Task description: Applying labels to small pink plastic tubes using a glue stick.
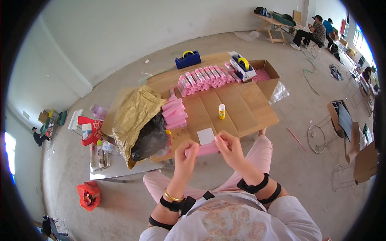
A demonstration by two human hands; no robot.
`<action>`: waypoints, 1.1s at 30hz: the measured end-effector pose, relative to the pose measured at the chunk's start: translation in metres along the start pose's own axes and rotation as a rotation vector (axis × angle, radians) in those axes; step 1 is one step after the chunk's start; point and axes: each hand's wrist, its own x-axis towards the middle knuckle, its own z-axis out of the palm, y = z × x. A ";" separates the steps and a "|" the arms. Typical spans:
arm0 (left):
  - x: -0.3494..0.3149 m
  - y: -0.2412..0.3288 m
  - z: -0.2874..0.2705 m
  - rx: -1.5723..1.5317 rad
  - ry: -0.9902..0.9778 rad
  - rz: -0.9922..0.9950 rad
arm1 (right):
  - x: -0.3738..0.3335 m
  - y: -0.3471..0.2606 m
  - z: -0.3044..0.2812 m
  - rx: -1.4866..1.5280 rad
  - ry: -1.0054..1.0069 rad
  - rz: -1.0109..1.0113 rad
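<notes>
A small pink roll (207,150), apparently of thin plastic, is stretched level between my hands, just above the table's near edge. My left hand (185,158) is closed round its left end, and my right hand (229,150) pinches the right end. Just beyond the roll lies a white square of paper (205,136). A glue stick (222,112) with a white cap and yellow base stands upright farther back on the flattened cardboard (201,106). Several plain pink rolls (175,113) lie to the left. Behind them, many labelled pink rolls (205,78) are stacked in rows.
At the back stand a blue tape dispenser (188,60) and another dispenser (243,68) with yellow tape. An open carton (268,80) adjoins the right corner. Gold sheeting (138,110) and a black bag (149,140) crowd the left side. A red bag (89,196) sits on the floor.
</notes>
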 end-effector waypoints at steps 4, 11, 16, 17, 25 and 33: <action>0.005 -0.025 0.007 -0.097 -0.074 -0.044 | -0.002 0.036 -0.023 -0.161 -0.005 -0.229; 0.023 -0.112 0.009 0.164 -0.168 -0.277 | 0.002 0.108 -0.071 0.153 0.198 0.415; 0.035 -0.184 0.016 -0.275 -0.058 -0.870 | 0.006 0.131 -0.123 0.348 0.267 0.404; 0.040 -0.192 0.019 -0.389 0.021 -0.900 | 0.006 0.134 -0.129 0.336 0.298 0.393; 0.078 -0.187 0.034 -0.388 0.194 -0.842 | 0.013 0.139 -0.134 0.237 0.380 0.461; 0.093 -0.191 0.034 -0.568 0.292 -0.674 | 0.025 0.134 -0.126 0.268 0.276 0.427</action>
